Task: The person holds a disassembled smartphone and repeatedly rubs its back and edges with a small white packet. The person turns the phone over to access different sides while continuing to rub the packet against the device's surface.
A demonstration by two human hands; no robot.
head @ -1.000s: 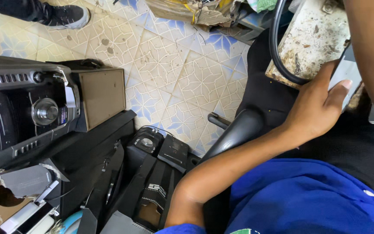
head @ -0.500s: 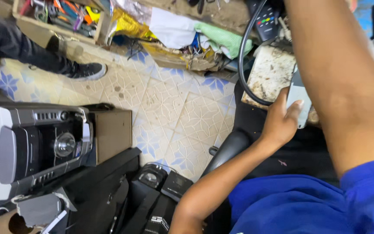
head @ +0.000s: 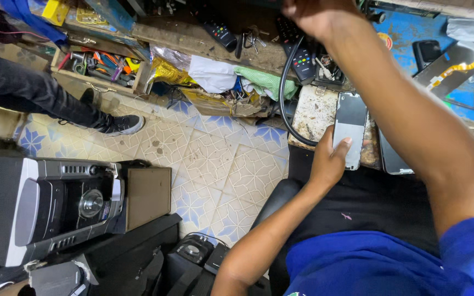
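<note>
Grey and flat, a phone back panel [head: 350, 127] lies upright along the worn, stained table [head: 316, 118], and the left hand [head: 329, 159] holds it by its lower left edge, thumb tip pressed on the face and the fingers curled behind. The right hand [head: 315, 15] is raised to the top of the view, closed into a loose fist over the cluttered back of the table; what it grips is hidden, so I cannot tell. A thick black cable [head: 287, 101] loops down from beneath that hand and curves along the table's left edge, just beside the panel. Near it, a black remote control [head: 302, 59] with coloured buttons lies among small parts. To the right, on a blue surface [head: 407, 52], rest a small dark phone [head: 427, 52] and a strip with an orange flex ribbon [head: 446, 72].

Lower left, on the patterned tile floor [head: 209, 164], stands a silver and black stereo unit [head: 56, 205] with a brown speaker box [head: 148, 196] touching its right side. Another person's leg in dark trousers and a black sneaker [head: 122, 125] stands near a wooden tray of tools [head: 97, 66]. White and green cloths [head: 231, 79] are bunched at the table's edge.
</note>
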